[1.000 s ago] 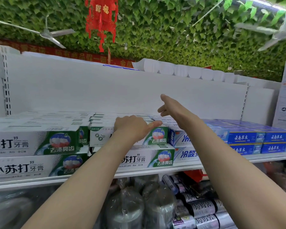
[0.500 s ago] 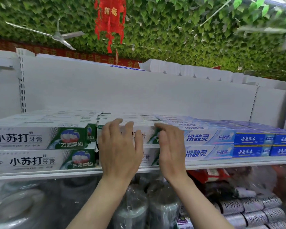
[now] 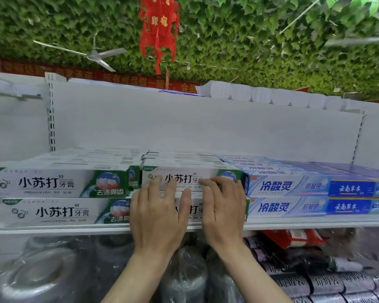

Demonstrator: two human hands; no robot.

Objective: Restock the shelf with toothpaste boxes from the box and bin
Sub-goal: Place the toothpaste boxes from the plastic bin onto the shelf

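Note:
White-and-green toothpaste boxes are stacked two high along the white shelf. My left hand and my right hand lie side by side with straight fingers, pressing flat against the front faces of the middle stack. The lower box of that stack is mostly hidden behind both hands. Another stack of the same boxes stands to the left. The source box and bin are out of view.
Blue toothpaste boxes fill the shelf to the right of my hands. Below the shelf hang plastic-wrapped metal pots and packs of tubes. A white back panel rises behind the stacks. Leaf-covered ceiling, a fan and a red ornament hang above.
My hands came back from reaching over the top boxes and now press flat on the front of the middle stack. The view has shifted left.

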